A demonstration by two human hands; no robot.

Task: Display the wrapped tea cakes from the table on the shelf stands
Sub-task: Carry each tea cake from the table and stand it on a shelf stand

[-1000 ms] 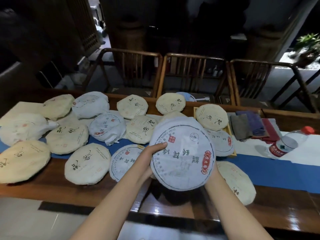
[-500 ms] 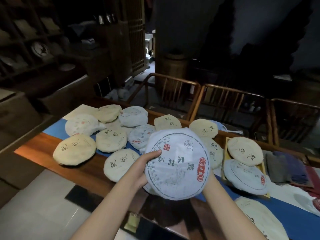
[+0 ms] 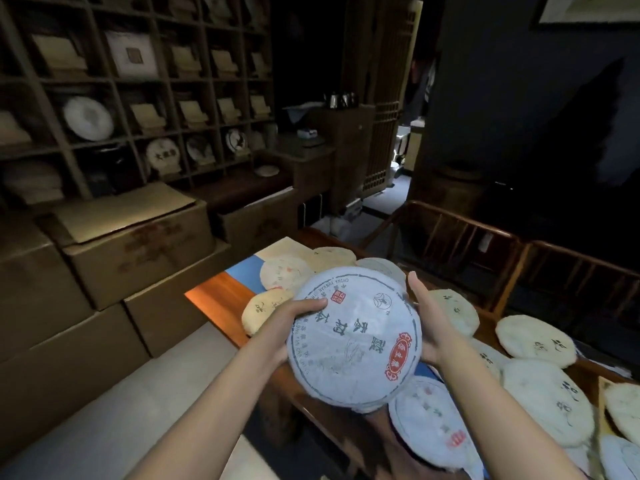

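View has swung left since a second ago: the shelf (image 3: 138, 109) with its stands is now ahead. My left hand (image 3: 294, 315) grips the wrapped tea cake (image 3: 353, 337) by its edge, right hand (image 3: 427, 323) cups the far rim (thumb straight), cake lifted clear of the bench (image 3: 221, 296). Carry phase, I'd say.

Boxes (image 3: 138, 251) stacked at 9 o'clock block the low shelf (image 3: 138, 98) cubbies. Floor (image 3: 145, 393) strip at 7 o'clock between boxes and table (image 3: 214, 292) is open. Upper cubbies at 10–11 hold stands (image 3: 149, 116), some filled with cakes (image 3: 88, 117). Chairs (image 3: 460, 244) wall off 2–3 o'clock. Loose cakes (image 3: 533, 341) crowd the table at 3–5.
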